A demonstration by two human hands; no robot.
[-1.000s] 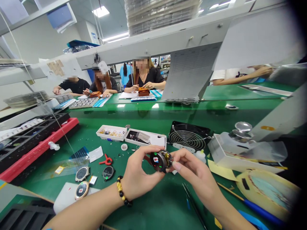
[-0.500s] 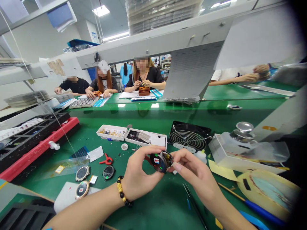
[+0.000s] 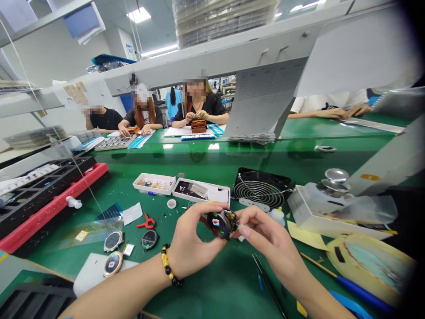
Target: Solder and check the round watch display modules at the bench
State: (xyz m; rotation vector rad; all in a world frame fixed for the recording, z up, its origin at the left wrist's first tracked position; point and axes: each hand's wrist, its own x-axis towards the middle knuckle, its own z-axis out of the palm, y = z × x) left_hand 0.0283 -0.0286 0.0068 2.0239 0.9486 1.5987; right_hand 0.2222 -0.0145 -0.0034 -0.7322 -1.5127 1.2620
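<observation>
A round dark watch (image 3: 219, 223) with green and red marks on its face is tilted up, its inner parts showing on the right side. Thumb and fingers of my left hand (image 3: 195, 239) are closed round its left edge. The fingertips of my right hand (image 3: 265, 235) pinch at the open right side; whatever small part they grip is too small to make out. On the green mat to the left lie a silver-rimmed watch (image 3: 113, 241), a gold-rimmed watch (image 3: 113, 264), a black watch (image 3: 149, 239) and a red clamp (image 3: 146, 221).
Two white trays (image 3: 154, 183) (image 3: 201, 191) and a black fan (image 3: 262, 188) stand behind my hands. Tweezers (image 3: 270, 285) and a blue-handled tool (image 3: 365, 294) lie at the right. A red-edged rack (image 3: 56, 208) is at the left. People sit across the bench.
My hands and the watch have barely moved. Across the bench, the person at the right has lowered their hands to the surface, and the person at the far left has raised a hand.
</observation>
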